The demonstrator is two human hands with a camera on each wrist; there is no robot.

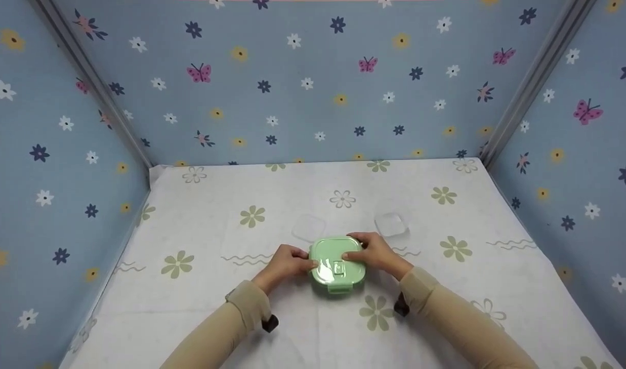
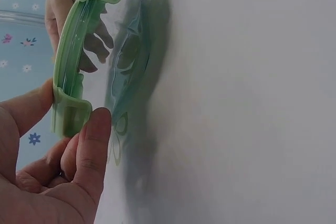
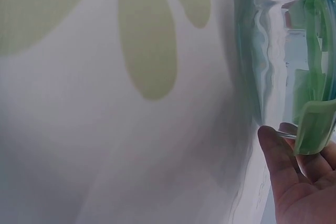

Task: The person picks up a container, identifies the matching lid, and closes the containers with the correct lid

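Note:
A clear food container (image 2: 126, 59) with a light green snap-on lid (image 1: 329, 249) stands upright on the cloth in front of me. My left hand (image 1: 286, 262) grips its left side, thumb on the lid's rim and fingertips against the left latch (image 2: 72, 116). On the opposite side my right hand (image 1: 378, 252) holds the container, its thumb lying on top of the lid. In the right wrist view, its fingertips (image 3: 269, 135) touch just below the right latch (image 3: 315, 127). The front latch (image 1: 340, 289) faces me, with neither hand on it.
Behind the container lie two small clear, squarish pieces, a flat-looking one (image 1: 309, 227) at left and a deeper one (image 1: 391, 224) at right. A white flowered cloth (image 1: 205, 225) covers the table. Blue patterned walls (image 1: 313, 97) enclose the back and both sides.

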